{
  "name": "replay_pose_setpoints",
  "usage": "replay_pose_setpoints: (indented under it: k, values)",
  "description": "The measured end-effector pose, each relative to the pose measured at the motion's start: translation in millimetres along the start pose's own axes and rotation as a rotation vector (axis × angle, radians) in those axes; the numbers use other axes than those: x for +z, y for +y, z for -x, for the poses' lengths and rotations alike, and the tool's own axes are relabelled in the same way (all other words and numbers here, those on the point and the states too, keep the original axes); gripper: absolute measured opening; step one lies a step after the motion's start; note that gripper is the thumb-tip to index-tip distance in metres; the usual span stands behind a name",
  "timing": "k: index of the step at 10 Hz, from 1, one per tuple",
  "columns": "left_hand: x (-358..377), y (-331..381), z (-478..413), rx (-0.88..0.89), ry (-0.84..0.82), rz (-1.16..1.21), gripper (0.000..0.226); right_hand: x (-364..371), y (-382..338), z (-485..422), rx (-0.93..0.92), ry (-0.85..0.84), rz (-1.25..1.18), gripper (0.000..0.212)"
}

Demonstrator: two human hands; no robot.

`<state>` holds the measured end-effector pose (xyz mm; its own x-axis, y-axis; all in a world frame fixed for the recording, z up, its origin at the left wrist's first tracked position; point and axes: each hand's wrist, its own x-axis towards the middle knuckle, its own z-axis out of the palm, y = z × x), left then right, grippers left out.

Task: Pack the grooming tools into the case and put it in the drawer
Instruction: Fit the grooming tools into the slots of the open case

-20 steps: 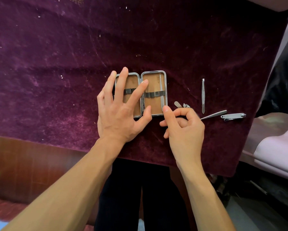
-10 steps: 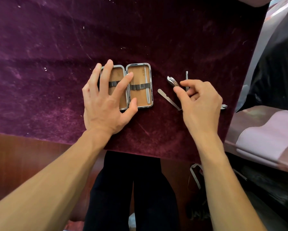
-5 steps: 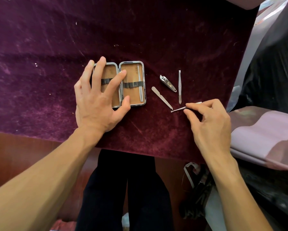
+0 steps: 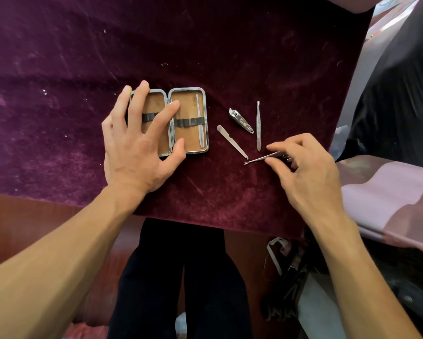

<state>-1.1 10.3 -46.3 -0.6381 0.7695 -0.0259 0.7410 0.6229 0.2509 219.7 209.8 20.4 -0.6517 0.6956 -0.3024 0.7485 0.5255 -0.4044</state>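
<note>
- case (image 4: 188,107) open on the cloth (image 4: 230,57), left hand (image 4: 137,148) pressing it flat with straight fingers; one slim tool (image 4: 200,123) strapped inside
- right hand (image 4: 306,172) pinches the forked pusher (image 4: 257,160); file (image 4: 231,140), clipper (image 4: 241,120), tweezers (image 4: 258,126) lie loose nearby; closing and drawer remain

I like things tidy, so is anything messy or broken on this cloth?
Nothing looks broken. But the nail clipper, tweezers and file lie loose at different angles beside the open case, where only one tool sits strapped in. The right hand pinches another thin tool. Small white specks dot the purple cloth.
</note>
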Motion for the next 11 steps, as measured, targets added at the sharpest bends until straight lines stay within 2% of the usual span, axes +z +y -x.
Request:
replay_pose_setpoints:
  k: [2, 5, 7, 9, 11]
  values:
    - [-1.1, 0.0, -0.3, -0.001, 0.0, 0.011, 0.061, -12.5, 6.0, -14.8, -0.034, -0.118, 0.047, 0.023]
    - [-0.4, -0.2, 0.0, 0.001, 0.013, 0.003, 0.061, -13.4, 7.4, -21.4, -0.001, -0.175, 0.039, 0.013]
    - [0.1, -0.4, -0.2, 0.003, 0.017, 0.008, 0.061, -15.4, 6.4, -22.3, 0.019, -0.153, 0.097, 0.006]
    - [-0.6, -0.1, -0.1, 0.001, 0.015, 0.004, 0.062, -15.1, 3.6, -18.6, 0.018, -0.151, 0.151, 0.008]
    - [-1.3, -0.1, -0.4, -0.005, 0.007, -0.001, 0.063, -11.2, -13.7, -9.2, -0.016, -0.101, 0.01, 0.009]
